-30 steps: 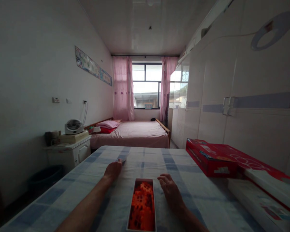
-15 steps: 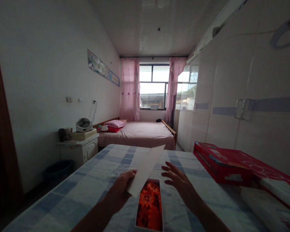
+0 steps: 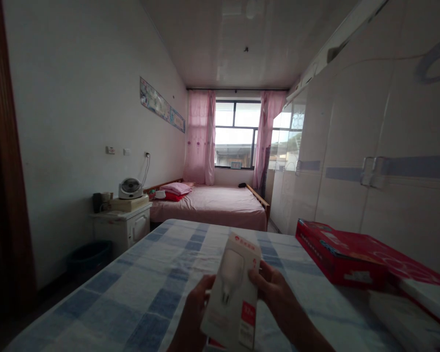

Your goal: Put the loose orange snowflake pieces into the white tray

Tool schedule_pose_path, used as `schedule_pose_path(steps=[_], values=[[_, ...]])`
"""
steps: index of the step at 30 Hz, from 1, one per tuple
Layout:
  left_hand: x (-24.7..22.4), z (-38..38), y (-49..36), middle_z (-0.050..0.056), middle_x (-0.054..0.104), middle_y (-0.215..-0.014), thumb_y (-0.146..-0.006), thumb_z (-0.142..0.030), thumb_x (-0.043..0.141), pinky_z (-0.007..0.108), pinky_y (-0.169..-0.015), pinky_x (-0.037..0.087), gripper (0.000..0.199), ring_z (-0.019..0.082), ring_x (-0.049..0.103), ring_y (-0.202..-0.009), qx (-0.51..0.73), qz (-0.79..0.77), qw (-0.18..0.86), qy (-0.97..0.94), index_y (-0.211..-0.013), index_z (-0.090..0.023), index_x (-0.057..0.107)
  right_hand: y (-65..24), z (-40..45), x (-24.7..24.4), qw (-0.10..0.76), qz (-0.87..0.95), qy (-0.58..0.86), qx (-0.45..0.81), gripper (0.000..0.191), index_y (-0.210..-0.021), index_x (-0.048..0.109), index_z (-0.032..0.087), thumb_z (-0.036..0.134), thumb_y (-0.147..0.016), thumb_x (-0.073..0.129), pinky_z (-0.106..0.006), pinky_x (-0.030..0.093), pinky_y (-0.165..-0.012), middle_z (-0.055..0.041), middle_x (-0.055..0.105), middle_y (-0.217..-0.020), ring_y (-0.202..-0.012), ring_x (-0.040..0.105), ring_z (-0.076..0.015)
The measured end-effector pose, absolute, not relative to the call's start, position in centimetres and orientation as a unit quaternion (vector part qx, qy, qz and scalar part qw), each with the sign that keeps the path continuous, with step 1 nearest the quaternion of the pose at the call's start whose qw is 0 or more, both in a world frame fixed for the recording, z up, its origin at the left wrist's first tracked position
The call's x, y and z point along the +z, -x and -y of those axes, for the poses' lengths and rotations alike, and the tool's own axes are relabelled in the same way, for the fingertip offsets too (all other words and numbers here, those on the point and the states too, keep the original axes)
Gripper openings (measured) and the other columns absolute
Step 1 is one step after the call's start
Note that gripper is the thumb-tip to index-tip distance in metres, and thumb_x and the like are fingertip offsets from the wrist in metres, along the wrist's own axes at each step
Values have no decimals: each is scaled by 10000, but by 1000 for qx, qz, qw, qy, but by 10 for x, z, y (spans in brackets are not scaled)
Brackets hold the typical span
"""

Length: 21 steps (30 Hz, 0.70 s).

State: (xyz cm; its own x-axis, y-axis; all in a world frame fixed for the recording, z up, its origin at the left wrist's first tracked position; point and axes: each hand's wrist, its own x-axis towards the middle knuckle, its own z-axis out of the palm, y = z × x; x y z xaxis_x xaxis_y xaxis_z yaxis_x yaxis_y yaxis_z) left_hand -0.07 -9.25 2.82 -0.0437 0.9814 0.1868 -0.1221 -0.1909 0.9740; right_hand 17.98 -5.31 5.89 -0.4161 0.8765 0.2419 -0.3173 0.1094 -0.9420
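A: What is the person holding up over the checked tabletop (image 3: 139,288)?

B: A white box lid (image 3: 233,293) with a picture of a plug-like item and red labels on it. It is tilting, its top edge leaning toward one o'clock, and it is hanging in the air at the six o'clock end of the view, above the near edge of the cloth.

A: How are the hands gripping it?

B: The left hand (image 3: 194,313) is curling round the lid's nine o'clock edge, fingers pressed together against the card. The right hand (image 3: 275,293) is pinching the three o'clock edge, thumb on the printed face and fingers going behind. Neither grip is spread; both are closing on the thin edges only.

A: What could be going wrong here?

B: The lid is light and is being held by its rims, so it may be buckling or twisting if either grip is squeezing harder than the other. It is also covering nearly everything directly beneath it, so lowering it blind could be setting it down askew.

A: Anything close by to knock?

B: The red carton (image 3: 333,259) is lying at three o'clock, well apart from the hands. The white package (image 3: 407,313) beside it is nearer the right elbow, and a wide swing could be brushing that.
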Motion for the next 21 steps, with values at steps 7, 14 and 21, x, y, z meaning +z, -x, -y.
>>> schedule_pose_path(steps=[7, 14, 21], values=[[-5, 80, 14, 117, 501, -1318, -800, -521, 414, 418, -1087, 273, 530, 251, 384, -1282, 563, -546, 356, -508, -1163, -166, 566, -178, 44, 4, 475, 598, 396, 510, 692, -1230, 424, 153, 464, -653, 645, -266, 439, -452, -12, 631, -656, -531, 577, -173], [-16, 84, 4, 101, 392, -1414, -715, -465, 553, 334, -1112, 220, 636, 249, 268, -1345, 490, -532, 440, -532, -1263, -144, 510, -172, 42, -17, 450, 627, 477, 422, 594, -1209, 474, 148, 465, -712, 541, -267, 429, -477, -21, 634, -681, -559, 584, -175], [-24, 77, 10, 121, 255, -1474, -702, -403, 543, 289, -1122, 146, 798, 230, 187, -1372, 473, -532, 455, -535, -1383, -47, 329, -168, 36, -22, 441, 621, 552, 341, 787, -1292, 420, 41, 511, -668, 524, -346, 459, -850, -182, 580, -1136, -990, 581, -270]])
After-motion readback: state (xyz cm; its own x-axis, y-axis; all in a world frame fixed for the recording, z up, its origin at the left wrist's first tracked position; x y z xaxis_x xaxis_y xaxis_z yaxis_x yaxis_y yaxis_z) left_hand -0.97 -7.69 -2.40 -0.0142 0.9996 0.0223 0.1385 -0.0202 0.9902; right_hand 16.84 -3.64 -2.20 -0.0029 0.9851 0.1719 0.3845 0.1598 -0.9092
